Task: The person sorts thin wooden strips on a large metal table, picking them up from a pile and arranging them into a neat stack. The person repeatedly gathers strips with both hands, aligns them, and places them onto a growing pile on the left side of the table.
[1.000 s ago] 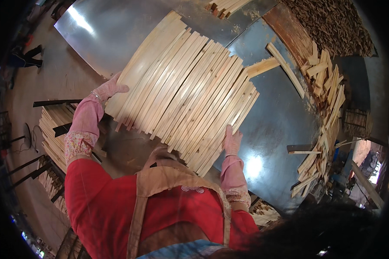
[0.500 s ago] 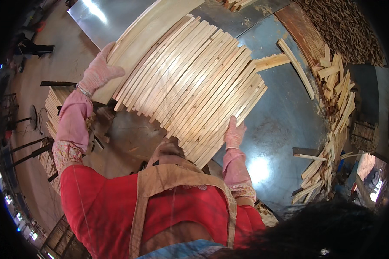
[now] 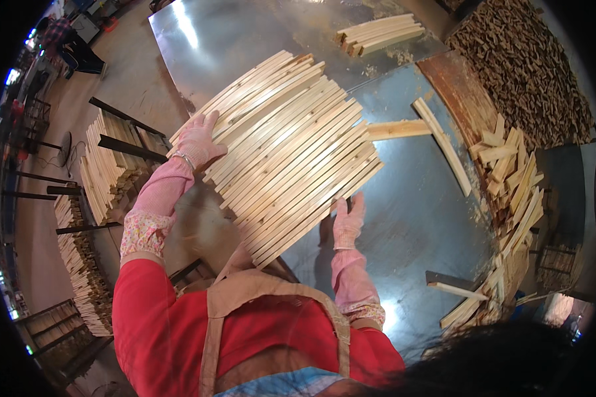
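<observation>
A broad layer of long, pale wooden strips (image 3: 298,145) lies side by side in front of me, their ends uneven. My left hand (image 3: 200,140), in a pink glove, grips the near ends of the leftmost strips, its thumb apart from the fingers. A wider pale face shows between that left group and the other strips. My right hand (image 3: 348,221), also gloved in pink, is at the right edge of the layer with its fingers upright and apart. Its fingertips are at the outermost strip; whether they press on it is hard to tell.
A metal-topped table (image 3: 404,225) carries a loose board (image 3: 444,145), another short bundle of strips (image 3: 381,33) and a heap of offcuts (image 3: 516,172) along its right side. Stacked strips (image 3: 112,165) stand in a rack at left. A person (image 3: 69,46) is far left.
My left hand has moved right and toward me, and the left group of strips, tilted before, now lies lower against the others. My right hand's fingers have spread at the edge.
</observation>
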Available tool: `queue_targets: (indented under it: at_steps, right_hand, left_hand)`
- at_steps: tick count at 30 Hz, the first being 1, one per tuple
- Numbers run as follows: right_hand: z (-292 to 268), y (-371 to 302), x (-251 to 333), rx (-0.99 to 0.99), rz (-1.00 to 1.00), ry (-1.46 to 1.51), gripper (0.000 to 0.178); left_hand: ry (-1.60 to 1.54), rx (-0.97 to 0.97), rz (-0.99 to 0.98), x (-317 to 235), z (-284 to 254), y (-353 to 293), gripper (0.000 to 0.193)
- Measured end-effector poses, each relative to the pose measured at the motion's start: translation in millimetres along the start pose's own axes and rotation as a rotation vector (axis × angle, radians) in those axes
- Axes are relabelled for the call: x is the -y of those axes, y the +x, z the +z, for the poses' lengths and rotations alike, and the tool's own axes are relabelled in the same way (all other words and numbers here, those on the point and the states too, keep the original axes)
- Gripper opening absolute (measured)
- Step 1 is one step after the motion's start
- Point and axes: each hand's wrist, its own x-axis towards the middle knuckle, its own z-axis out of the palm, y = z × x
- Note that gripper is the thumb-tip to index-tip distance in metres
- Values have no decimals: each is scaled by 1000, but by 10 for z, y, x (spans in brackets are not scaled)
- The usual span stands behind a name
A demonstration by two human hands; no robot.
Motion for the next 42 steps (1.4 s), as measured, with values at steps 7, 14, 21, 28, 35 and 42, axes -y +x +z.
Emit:
queue_targets:
  at_steps: [7,14,21,28,35,42]
  right_hand:
    - [67,1950,1382,51,-444,-296,62]
    - [840,3368,1867,449,-359,-698,56]
    - [662,3320,1790,496,-293,187,42]
    - [-444,3497,1204,106,-409,-90,43]
    - [-825,3691,261,283,-609,-1142,78]
    - [-628,3832,577,536,-751,-1175,61]
  left_hand:
    - [89,-410,417,-150,730,-34,92]
    - [-209,-521,524,-477,1574,-227,79]
    - [-329,-518,422,-479,1495,-303,69]
    - [-221,-581,528,-328,877,-273,73]
    - [-104,-410,242,-587,628,-277,56]
    - [-126,40,829,-2104,1676,-1108,70]
